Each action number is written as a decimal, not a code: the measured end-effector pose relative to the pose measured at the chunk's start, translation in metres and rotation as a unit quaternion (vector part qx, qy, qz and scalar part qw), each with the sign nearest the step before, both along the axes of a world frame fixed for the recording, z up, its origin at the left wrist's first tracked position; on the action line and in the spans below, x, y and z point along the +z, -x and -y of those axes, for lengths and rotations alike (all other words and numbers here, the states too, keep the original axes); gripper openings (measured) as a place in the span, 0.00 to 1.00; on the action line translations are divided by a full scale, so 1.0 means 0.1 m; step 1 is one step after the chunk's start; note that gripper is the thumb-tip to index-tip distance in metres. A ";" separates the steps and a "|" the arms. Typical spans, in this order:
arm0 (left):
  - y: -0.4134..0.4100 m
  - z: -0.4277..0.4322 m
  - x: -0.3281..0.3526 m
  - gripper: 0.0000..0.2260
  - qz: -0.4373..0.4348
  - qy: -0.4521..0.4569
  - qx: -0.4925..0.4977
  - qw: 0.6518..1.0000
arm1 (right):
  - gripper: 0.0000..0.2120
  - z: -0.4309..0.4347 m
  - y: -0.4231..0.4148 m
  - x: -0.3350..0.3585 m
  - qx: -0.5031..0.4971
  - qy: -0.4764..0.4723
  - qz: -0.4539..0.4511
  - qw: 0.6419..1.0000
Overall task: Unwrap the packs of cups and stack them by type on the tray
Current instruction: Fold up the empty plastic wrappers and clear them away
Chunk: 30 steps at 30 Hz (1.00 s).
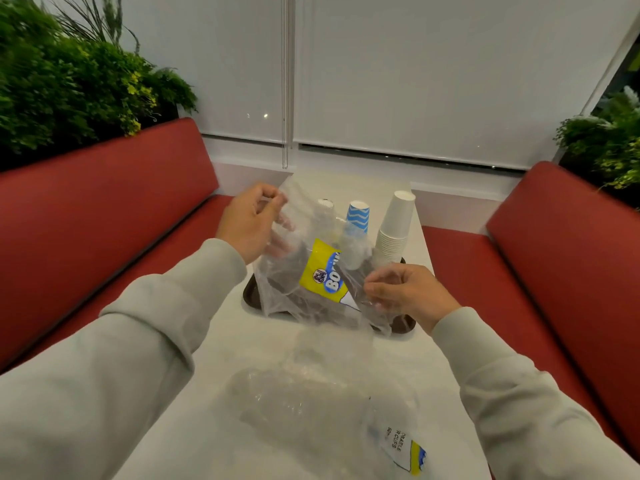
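Item: clear wrapper [311, 271], apparently empty, held over tray [248, 292]. Left hand [254, 220] pinches its ten-o'clock edge, right hand [405, 292] its four-o'clock edge, spreading it, probably to discard. White cups [394, 230] stacked on tray, one o'clock.

- Clear wrapper [298, 271] with a yellow-blue label, held up at frame centre, in front of the dark tray [248, 291].
- White cups [394, 230] and blue-wave cups [358, 216] stand stacked, inverted, on the tray.

The wrapper [294, 282] hides most of the tray [248, 292]. Behind it, one stack [325, 204] at its far edge looks blurred.
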State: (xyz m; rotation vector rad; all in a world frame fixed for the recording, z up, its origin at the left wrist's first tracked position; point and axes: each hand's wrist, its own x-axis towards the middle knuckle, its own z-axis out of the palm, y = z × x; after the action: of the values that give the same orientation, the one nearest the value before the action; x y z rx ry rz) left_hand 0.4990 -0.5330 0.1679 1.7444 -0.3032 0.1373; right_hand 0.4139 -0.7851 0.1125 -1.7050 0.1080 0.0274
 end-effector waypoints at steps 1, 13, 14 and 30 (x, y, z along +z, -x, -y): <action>-0.01 -0.03 -0.05 0.04 0.001 -0.012 0.017 1.000 | 0.04 0.01 0.00 -0.02 -0.008 -0.005 0.000 1.000; 0.26 -0.23 -0.73 0.15 -0.253 -0.081 -0.101 0.959 | 0.02 0.04 -0.08 -0.25 -0.113 -0.134 -0.024 0.984; 0.26 -0.25 -0.77 0.15 -0.253 -0.072 -0.098 0.960 | 0.00 0.06 -0.08 -0.28 -0.113 -0.121 -0.027 0.986; 0.22 -0.42 -1.00 0.16 -0.314 0.012 -0.123 0.941 | 0.14 0.13 -0.14 -0.67 -0.083 -0.021 -0.098 0.991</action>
State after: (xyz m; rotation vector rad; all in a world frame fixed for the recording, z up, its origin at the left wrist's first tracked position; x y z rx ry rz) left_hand 0.4767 -0.4914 0.0675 1.6157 -0.0447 -0.5881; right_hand 0.4280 -0.7981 0.0451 -1.6433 0.3932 0.0722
